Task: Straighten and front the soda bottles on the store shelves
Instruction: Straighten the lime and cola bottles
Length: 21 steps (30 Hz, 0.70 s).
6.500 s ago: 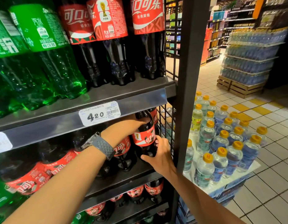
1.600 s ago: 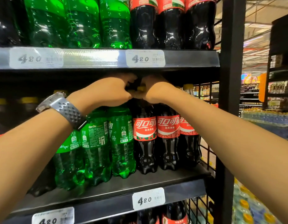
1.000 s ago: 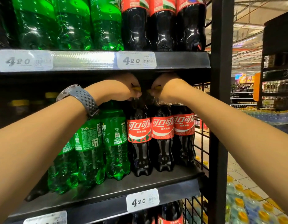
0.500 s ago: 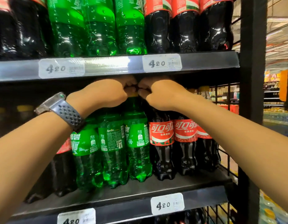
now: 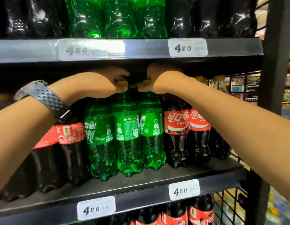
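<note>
Three green Sprite bottles stand in a row on the middle shelf (image 5: 157,177). My left hand (image 5: 108,83) is closed over the yellow cap of the left Sprite bottle (image 5: 101,140). My right hand (image 5: 154,80) is closed on the cap of the right Sprite bottle (image 5: 151,135). The middle Sprite bottle (image 5: 128,137) stands between them, its label turned sideways. Dark cola bottles with red labels stand to the right (image 5: 176,132) and to the left (image 5: 71,150) of the green ones. My hands hide the caps and necks.
The upper shelf edge (image 5: 141,47) hangs just above my hands, with price tags reading 4.20. More green and cola bottles fill the shelf above. A black upright post (image 5: 274,62) and wire side panel bound the shelf on the right. Cola bottles (image 5: 175,215) sit below.
My hands have shifted left from the cola bottles onto the caps of the green Sprite bottles and have moved slightly apart. The view has moved left, showing cola bottles at the left.
</note>
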### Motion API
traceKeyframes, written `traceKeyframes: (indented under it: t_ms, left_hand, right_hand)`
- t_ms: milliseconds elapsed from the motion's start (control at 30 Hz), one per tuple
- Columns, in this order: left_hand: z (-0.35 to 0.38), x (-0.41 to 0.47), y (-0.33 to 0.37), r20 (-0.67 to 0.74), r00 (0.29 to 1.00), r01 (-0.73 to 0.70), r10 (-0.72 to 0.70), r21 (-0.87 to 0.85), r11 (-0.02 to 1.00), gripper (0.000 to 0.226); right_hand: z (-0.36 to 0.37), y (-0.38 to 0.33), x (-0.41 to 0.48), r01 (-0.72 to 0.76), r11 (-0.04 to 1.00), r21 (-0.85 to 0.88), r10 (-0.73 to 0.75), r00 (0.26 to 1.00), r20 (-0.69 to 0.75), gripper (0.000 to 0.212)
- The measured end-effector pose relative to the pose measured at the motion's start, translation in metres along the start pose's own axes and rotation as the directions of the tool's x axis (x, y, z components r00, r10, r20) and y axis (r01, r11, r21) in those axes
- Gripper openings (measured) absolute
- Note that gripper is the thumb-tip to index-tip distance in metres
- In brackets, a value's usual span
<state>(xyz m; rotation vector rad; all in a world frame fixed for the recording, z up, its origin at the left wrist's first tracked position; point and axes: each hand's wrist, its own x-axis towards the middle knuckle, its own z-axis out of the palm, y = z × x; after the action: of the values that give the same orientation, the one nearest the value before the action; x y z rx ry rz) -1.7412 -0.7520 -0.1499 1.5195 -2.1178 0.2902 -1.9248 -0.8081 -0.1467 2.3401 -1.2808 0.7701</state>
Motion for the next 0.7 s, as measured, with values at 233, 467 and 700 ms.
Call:
traceKeyframes:
  t_ms: [233,467,700]
  left_hand:
    - [0.000,0.003,0.001,-0.034,0.994,-0.093,0.099,0.157,0.983,0.021]
    - [0.005,0.004,0.004,-0.099,0.995,0.019,-0.002,0.174,0.985,0.022]
    - [0.004,-0.001,0.007,-0.113,0.993,0.052,-0.031,0.190,0.980,0.040]
  right_hand:
    - [0.000,0.008,0.005,0.033,0.996,0.084,-0.038,0.997,0.061,0.045]
    - [-0.001,0.010,0.000,0.105,0.985,0.137,-0.118,0.989,0.086,0.038]
    - [0.001,0.014,-0.002,0.121,0.985,0.120,-0.127,0.991,0.043,0.042]
